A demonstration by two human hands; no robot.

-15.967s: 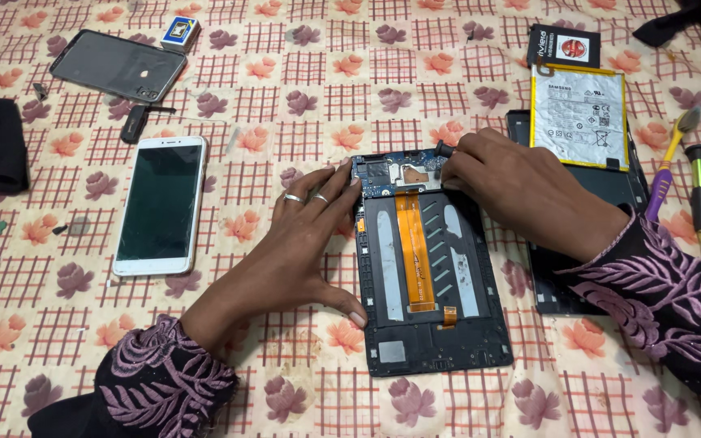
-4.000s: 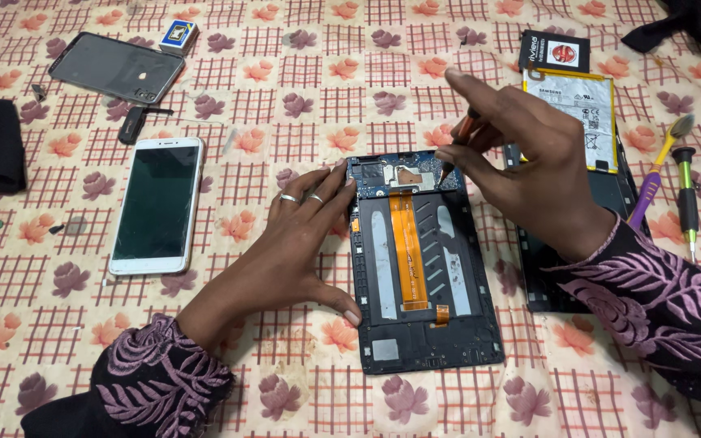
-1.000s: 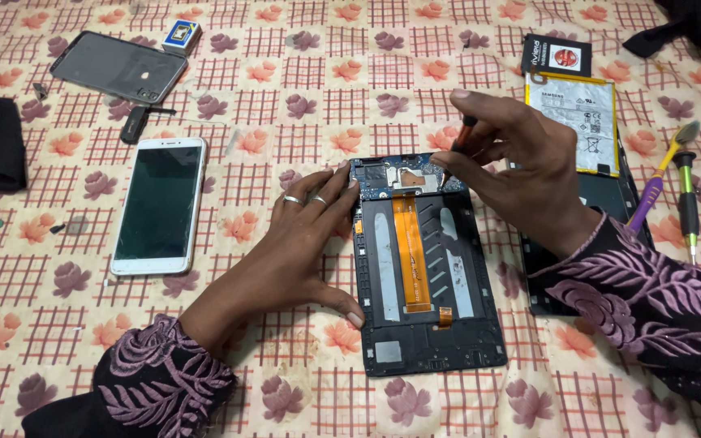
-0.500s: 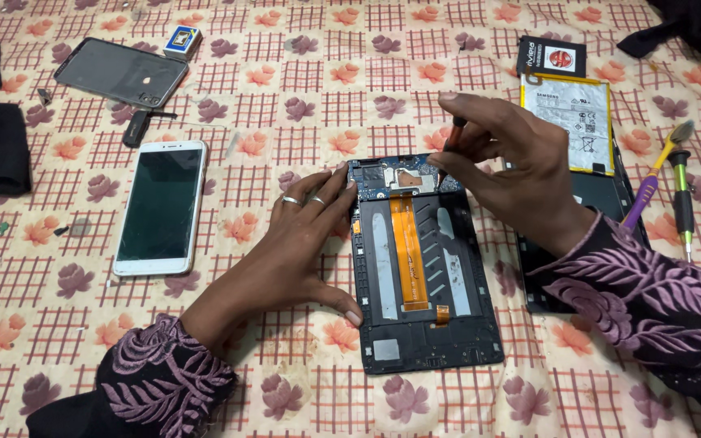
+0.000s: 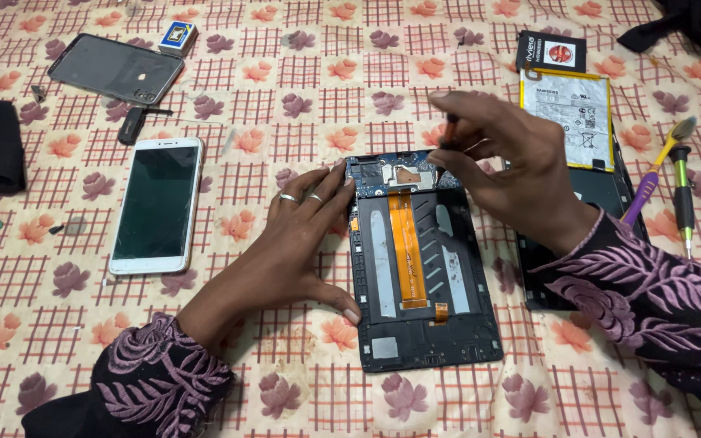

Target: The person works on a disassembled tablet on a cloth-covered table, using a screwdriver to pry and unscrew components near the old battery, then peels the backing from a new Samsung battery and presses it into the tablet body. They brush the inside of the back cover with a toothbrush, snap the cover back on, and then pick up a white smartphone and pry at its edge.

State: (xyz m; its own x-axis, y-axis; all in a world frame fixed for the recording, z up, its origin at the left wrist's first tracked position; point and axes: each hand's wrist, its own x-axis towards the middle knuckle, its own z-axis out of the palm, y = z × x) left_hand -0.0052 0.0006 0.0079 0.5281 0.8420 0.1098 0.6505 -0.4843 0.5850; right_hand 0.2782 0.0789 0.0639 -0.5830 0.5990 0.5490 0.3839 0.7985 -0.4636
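- Left hand (image 5: 290,243) flat, fingers spread, pinning the opened tablet (image 5: 423,268) at its left edge on the floral cloth (image 5: 302,73).
- Right hand (image 5: 505,166) fingertips pinched on a small dark tool (image 5: 450,130) above the circuit board (image 5: 395,174).
- White phone (image 5: 156,203) lying well left.

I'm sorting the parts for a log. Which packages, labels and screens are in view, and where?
White phone: left of the hands, face up, dark rectangular screen.
Small box: top left, blue and yellow.
Black packet: top right, red round mark.
Battery: below that packet, white labelled rectangle, yellow edge.
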